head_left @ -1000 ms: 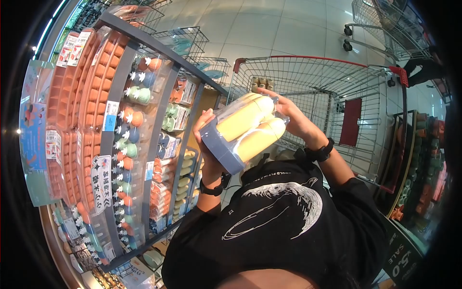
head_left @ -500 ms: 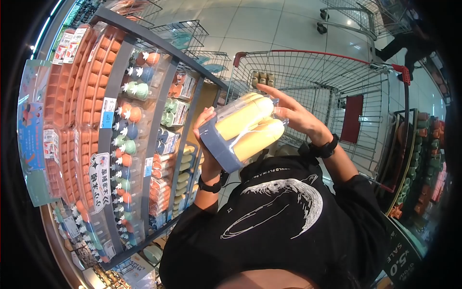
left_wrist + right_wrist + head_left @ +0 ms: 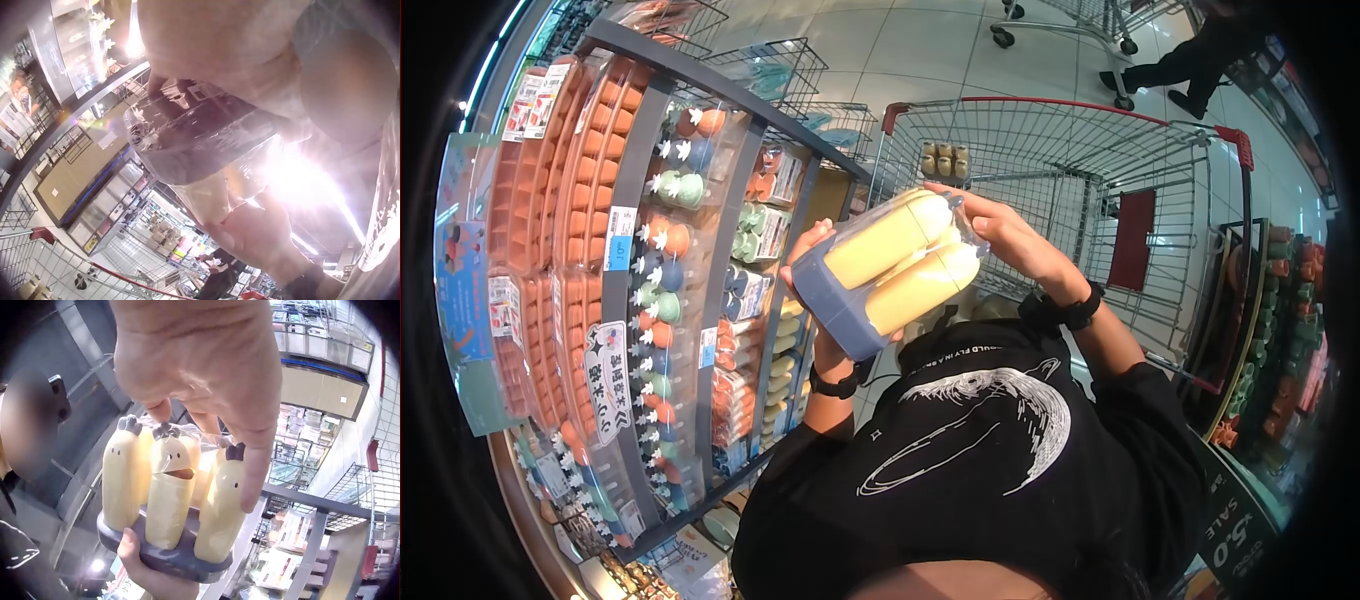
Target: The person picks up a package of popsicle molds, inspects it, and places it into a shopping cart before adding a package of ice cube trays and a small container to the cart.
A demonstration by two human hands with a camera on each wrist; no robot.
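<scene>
Shop aisle, tiled floor (image 3: 930, 50). Yellow-and-blue pack (image 3: 884, 248) held tilted near trolley (image 3: 1133, 240): left hand (image 3: 807, 246) curled round base, right hand (image 3: 1022, 245) part-spread, clasping tops. Judged step: two-handed handling; next move calls for steady base support.

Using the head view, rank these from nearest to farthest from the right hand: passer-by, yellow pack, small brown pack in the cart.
Right hand, nearest first:
1. Yellow pack: at its fingertips, leftward.
2. Small brown pack: inside the cart.
3. Passer-by: beyond the cart.
</scene>
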